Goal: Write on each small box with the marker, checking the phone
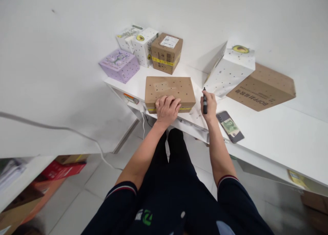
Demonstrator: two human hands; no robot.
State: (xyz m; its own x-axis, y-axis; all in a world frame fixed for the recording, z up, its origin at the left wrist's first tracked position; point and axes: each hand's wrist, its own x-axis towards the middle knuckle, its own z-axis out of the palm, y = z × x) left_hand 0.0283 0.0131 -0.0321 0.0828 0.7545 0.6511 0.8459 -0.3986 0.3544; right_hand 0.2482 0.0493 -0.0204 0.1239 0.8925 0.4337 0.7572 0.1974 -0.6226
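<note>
A flat brown cardboard box [169, 88] with small dots on its top lies at the near edge of the white table [269, 132]. My left hand [167, 109] rests over the box's near edge, fingers curled onto the top. My right hand [208, 106] is closed round a black marker pen [204, 101], held upright just right of the box above the table. A phone [230, 127] with a green picture on its case lies on the table right of that hand.
At the back stand a purple box [119, 65], two white dotted boxes [140, 41] and a taped brown carton [167, 52]. A white avocado-print box [232, 69] leans on a flat brown carton [263, 87]. A cable [64, 129] runs at left; boxes sit on a low shelf [33, 183].
</note>
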